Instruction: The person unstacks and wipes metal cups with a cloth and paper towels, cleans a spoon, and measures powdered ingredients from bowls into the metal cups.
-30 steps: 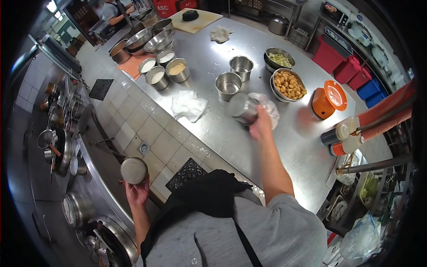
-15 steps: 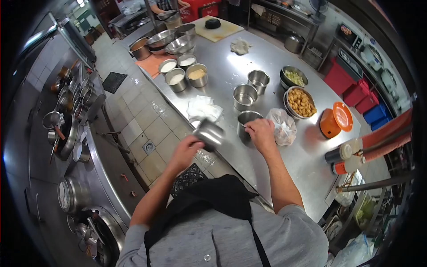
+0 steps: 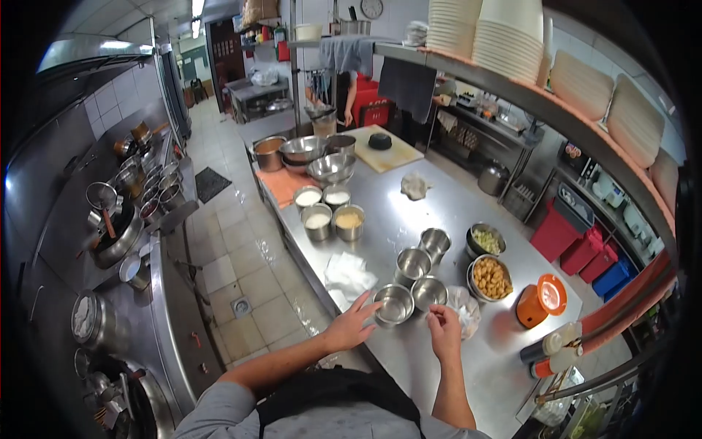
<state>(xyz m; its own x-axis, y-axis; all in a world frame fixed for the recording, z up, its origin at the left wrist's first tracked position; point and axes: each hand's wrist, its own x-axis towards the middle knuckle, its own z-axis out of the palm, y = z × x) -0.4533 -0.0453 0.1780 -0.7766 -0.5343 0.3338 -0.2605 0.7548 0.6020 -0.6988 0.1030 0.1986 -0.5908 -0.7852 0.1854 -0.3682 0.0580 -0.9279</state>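
Metal cup [image 3: 394,307] now down on steel table [image 3: 497,366] beside tile floor [image 3: 219,272], left hand [image 3: 349,328] wide, right hand [image 3: 445,335] unclear

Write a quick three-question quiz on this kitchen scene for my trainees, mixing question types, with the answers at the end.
1. How many empty metal cups are grouped near the hands?

2. True or false: the round black object sits on the cutting board.

3. Which of these is closest to the right hand?
A) the clock on the wall
B) the plastic bag
C) the bowl of green pieces

Key: 1. Four. 2. True. 3. B.
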